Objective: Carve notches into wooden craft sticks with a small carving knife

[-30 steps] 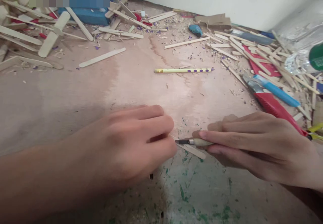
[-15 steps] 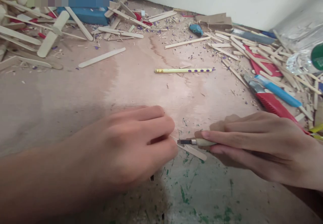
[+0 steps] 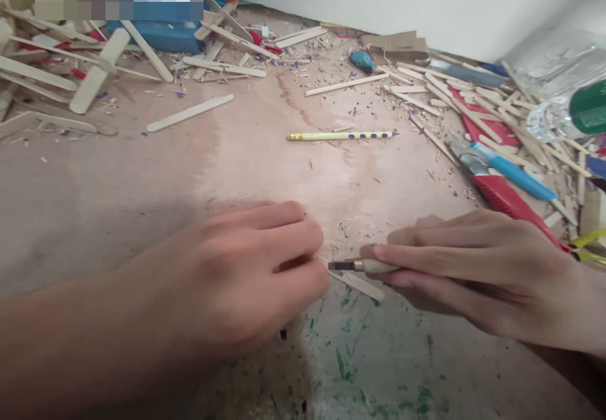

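Note:
My left hand [image 3: 246, 275] lies curled on the board, its fingertips pressing down one end of a flat wooden stick [image 3: 362, 284]. My right hand [image 3: 473, 271] is closed round a small carving knife [image 3: 355, 266] with a pale wooden handle and a dark metal blade. The blade's tip rests on the stick just right of my left fingertips. Most of the stick's left end is hidden under my left hand.
A yellow pencil [image 3: 341, 135] with purple dots lies further back. Red [image 3: 506, 199] and blue [image 3: 514, 172] utility knives lie at the right among loose sticks. More sticks and a blue block [image 3: 161, 33] are piled at the back left. A plastic bottle [image 3: 568, 107] lies at the far right.
The knife blade has shifted a few millimetres back and forth along the stick. Both hands stay in place; the view has tilted slightly.

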`<state>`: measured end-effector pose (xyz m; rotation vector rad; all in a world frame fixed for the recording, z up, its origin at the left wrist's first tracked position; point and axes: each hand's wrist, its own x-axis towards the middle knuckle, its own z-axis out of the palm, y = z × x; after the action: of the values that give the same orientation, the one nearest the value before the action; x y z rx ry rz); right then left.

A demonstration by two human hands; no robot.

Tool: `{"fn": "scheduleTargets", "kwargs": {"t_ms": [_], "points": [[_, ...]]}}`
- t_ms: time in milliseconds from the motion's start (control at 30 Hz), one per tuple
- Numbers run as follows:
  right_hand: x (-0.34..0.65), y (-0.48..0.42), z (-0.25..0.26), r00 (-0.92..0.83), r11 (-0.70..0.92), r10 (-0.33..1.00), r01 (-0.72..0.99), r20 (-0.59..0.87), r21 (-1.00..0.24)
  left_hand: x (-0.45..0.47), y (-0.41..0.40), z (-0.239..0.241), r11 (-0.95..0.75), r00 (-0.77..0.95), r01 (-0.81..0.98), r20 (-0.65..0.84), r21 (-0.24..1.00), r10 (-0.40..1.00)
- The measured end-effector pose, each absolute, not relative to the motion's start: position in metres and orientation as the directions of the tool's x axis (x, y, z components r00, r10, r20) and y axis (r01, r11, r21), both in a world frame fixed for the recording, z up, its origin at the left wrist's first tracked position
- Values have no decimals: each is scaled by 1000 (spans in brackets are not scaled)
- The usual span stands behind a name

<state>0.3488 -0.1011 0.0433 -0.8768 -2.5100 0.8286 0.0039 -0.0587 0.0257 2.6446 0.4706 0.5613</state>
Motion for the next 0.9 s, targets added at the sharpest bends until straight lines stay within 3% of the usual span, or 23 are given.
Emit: {"fn": "scheduleTargets", "kwargs": {"t_ms": [200, 400, 567, 733, 900], "points": [[365, -105, 59, -642, 557, 759, 552, 111, -621, 7, -58, 28, -871, 850, 241, 340, 427, 402], [365, -97, 56, -741, 582, 666, 446, 84, -680, 3, -59, 29, -867, 858, 256, 312, 428, 407], [366, -99, 54, -635, 510, 768, 529, 83, -678, 0, -60, 27, -853, 862, 258, 291, 453, 416], [362, -103, 53, -689, 498, 721, 439, 76, -748, -1, -58, 27, -835, 856, 252, 290, 489, 428], [358, -105, 45, -567, 464, 811, 473, 145, -749, 5, -60, 24, -859, 859, 237, 314, 455, 404]]}}
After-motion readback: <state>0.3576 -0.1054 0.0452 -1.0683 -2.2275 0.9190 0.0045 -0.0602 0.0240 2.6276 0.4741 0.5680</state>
